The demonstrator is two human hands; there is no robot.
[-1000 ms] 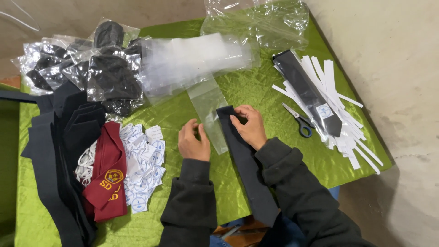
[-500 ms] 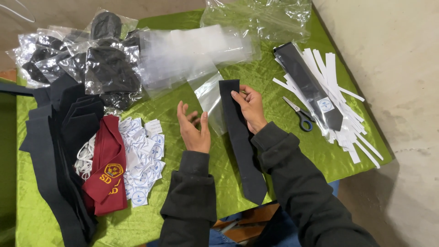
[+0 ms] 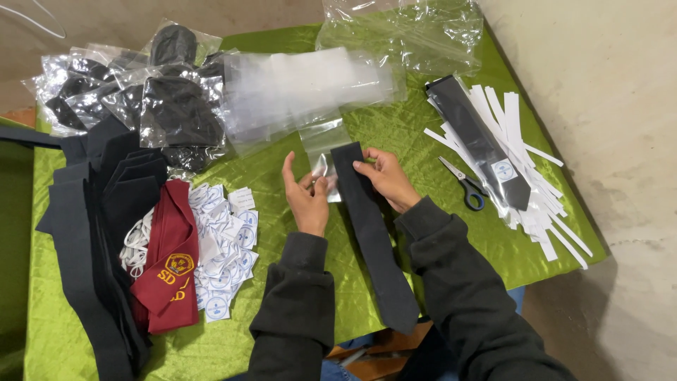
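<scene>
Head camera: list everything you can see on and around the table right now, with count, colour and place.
Dark tie: one, black, table centre, under both hands.
Clear sleeve: one, transparent, by the tie's top end.
Stack of clear bags: count unclear, transparent, top centre.
Loose clear bags: count unclear, top right.
Bagged dark items: several, black in clear bags, top left.
Pile of dark ties: many, black, left edge.
Maroon tie: one, maroon with yellow emblem, left of centre.
Paper labels: many, white and blue, beside the maroon tie.
Packed tie: one, black, right.
White strips: many, right.
Scissors: one, blue handles, right.
Tablecloth: one, green.
Left hand: on the sleeve.
Right hand: on the tie.
</scene>
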